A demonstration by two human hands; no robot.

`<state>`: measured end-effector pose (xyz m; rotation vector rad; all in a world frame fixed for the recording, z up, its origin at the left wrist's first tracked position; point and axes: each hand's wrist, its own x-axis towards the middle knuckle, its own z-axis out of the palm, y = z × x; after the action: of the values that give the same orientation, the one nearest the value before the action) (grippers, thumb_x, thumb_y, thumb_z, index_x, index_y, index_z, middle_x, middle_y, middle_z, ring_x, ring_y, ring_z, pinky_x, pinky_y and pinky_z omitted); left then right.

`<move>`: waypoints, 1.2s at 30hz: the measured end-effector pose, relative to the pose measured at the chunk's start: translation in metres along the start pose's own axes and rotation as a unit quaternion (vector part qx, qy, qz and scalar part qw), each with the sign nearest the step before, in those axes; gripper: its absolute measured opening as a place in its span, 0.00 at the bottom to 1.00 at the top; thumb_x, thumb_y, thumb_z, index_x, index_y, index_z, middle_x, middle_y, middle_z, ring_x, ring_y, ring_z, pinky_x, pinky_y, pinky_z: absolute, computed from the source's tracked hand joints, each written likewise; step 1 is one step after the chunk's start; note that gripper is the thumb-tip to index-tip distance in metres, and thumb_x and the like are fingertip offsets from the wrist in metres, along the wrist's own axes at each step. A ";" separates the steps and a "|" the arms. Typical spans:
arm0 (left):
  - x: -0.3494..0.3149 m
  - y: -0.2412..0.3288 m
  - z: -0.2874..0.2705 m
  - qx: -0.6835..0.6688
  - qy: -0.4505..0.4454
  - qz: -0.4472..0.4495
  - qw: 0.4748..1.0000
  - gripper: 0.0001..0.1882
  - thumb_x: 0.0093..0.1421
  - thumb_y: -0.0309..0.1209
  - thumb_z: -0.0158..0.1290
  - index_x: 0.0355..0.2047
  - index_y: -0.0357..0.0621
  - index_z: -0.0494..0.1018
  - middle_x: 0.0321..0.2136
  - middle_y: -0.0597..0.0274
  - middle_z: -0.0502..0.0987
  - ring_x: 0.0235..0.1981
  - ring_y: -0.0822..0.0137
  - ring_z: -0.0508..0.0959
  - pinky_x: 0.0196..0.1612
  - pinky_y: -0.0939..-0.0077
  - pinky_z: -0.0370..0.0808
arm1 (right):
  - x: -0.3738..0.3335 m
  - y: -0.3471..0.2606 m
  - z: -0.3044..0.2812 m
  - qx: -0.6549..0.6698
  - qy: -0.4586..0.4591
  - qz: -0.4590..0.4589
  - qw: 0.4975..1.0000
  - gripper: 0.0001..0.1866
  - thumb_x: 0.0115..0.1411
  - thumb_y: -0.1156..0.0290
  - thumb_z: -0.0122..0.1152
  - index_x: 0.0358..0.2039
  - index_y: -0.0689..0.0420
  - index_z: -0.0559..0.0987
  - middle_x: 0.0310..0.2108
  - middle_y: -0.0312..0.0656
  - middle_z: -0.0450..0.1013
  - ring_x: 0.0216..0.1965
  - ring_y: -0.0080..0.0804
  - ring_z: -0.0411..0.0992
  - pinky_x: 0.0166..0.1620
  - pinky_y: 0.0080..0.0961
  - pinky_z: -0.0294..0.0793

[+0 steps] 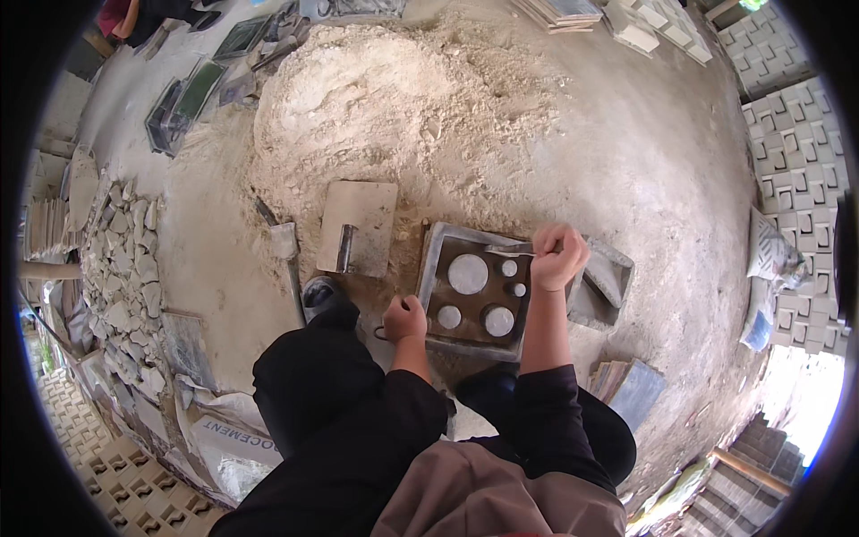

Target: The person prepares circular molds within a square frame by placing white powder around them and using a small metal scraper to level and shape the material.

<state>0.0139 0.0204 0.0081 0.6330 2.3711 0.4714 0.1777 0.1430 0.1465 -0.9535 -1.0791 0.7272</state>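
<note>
A square grey mould frame (pixel 432 273) lies on the ground before me, filled with a brown, level surface. Set in it are several pale round discs of different sizes, the largest disc (pixel 467 274) at the upper left. My right hand (pixel 559 255) is closed over the frame's upper right corner, gripping a small trowel (pixel 508 251) whose narrow metal blade points left above the frame's far part. Beside the frame's left edge, my left hand (pixel 405 318) is closed. A dark curved wire-like piece (pixel 380 334) shows at its left; most of whatever it grips is hidden.
A flat board with a handle (pixel 367 219) lies left of the frame, near a hammer-like tool (pixel 284 242). Behind rises a heap of pale powder (pixel 358 98). A grey tray (pixel 617 268) sits to the right. Broken pieces (pixel 121 277) are piled far left; stacked blocks (pixel 796 161) stand right.
</note>
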 end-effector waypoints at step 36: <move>0.001 -0.003 -0.005 -0.008 -0.019 -0.004 1.000 0.17 0.49 0.42 0.40 0.25 0.42 0.71 0.27 0.47 0.74 0.31 0.46 0.73 0.34 0.51 0.68 | -0.022 -0.045 -0.035 0.035 0.204 0.047 0.977 0.23 0.61 0.69 0.39 0.09 0.51 0.52 0.07 0.30 0.49 0.09 0.18 0.47 0.15 0.19 0.43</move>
<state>0.0086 0.0182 0.0101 0.6202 2.3306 0.4710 0.2058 0.0956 0.1724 -1.0437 -0.6480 0.6082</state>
